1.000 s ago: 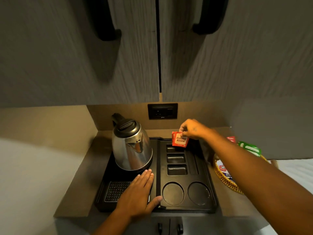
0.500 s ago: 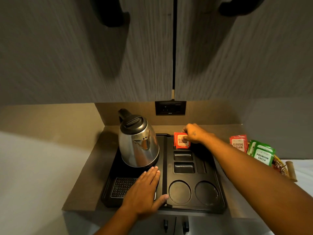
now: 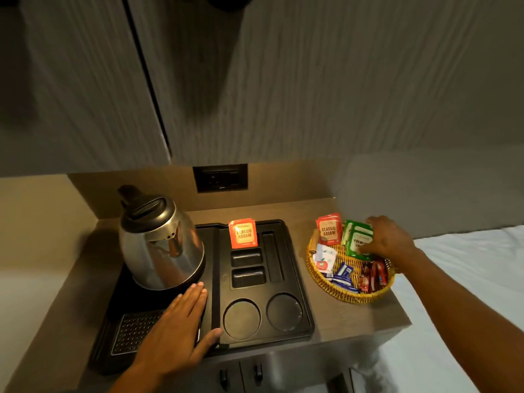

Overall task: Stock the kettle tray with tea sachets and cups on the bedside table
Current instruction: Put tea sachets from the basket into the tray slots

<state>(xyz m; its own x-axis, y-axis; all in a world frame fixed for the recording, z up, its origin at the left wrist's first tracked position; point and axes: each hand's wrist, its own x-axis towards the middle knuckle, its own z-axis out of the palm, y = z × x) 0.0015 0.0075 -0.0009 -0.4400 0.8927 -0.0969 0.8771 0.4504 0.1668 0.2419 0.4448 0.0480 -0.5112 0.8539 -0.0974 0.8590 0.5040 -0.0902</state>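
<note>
Head view: a bedside table (image 3: 334, 316) with a matte grey-brown wood-grain top, tucked under pale cabinet doors.
Kettle tray (image 3: 295, 282): moulded black plastic, smooth and slightly glossy — rectangular slots at the back, two round cup wells in front, a perforated metal drip grille (image 3: 136, 330) at the near left.
Kettle (image 3: 160, 242): rounded polished steel body with a black lid and handle, standing on the tray's left half.
Red sachets (image 3: 243, 233): flat, square red packets reading "Classic Assam", standing upright in the rearmost slot of the tray; the two slots in front of them are empty.
Cup wells: both bare, no cups in them.
Basket (image 3: 340, 293): round woven wicker, yellow-gold, on the table just right of the tray; it holds more red sachets, green sachets (image 3: 355, 239), white ones and small blue and dark red sticks.
Left hand (image 3: 175, 330): flat and spread, palm down on the tray by the kettle base, thumb out toward the nearer cup well — holding nothing.
Right hand (image 3: 388, 239): reaching into the basket, fingers on the green sachets; motion blur hides whether they are actually pinched, so I cannot tell.
Socket (image 3: 221, 178): black rectangular plate on the back wall.
Bed linen (image 3: 465, 279): smooth white, to the right.
</note>
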